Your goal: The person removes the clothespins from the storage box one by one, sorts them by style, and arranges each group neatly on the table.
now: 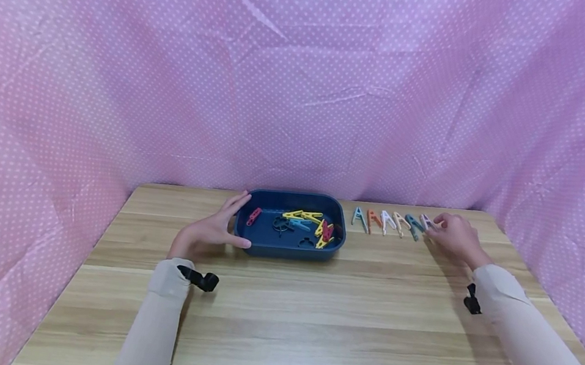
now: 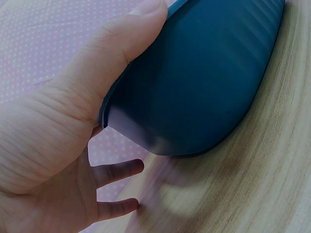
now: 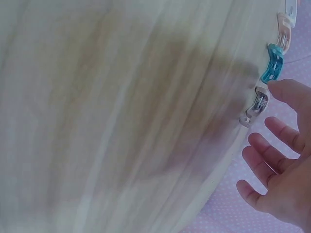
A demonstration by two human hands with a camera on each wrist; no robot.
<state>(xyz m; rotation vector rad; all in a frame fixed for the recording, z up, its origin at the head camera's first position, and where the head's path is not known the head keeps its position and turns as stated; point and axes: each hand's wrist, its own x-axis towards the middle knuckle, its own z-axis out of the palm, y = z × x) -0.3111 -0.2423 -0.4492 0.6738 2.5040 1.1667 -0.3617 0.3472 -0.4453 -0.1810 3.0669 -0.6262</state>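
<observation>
My left hand (image 1: 213, 227) holds the left end of a dark blue basin (image 1: 291, 254), thumb along the near side and fingers at the back corner. In the left wrist view the thumb (image 2: 136, 34) lies on the rim, with two fingers off the wall. At the right, my right hand (image 1: 454, 236) is beside the last clothespin (image 1: 425, 221), a whitish one with a dark middle. Its thumb tip is right at that clothespin (image 3: 259, 103), fingers spread apart. The row beside it runs through teal (image 1: 414, 226), cream, white, orange and light blue (image 1: 359, 218) clothespins.
Inside the basin lie several yellow clothespins (image 1: 312, 216), red ones (image 1: 253, 216), a light blue one (image 1: 300, 225) and dark ring-shaped pieces (image 1: 281, 225). A pink dotted cloth (image 1: 305, 85) hangs behind the wooden table (image 1: 339, 336) and along its sides.
</observation>
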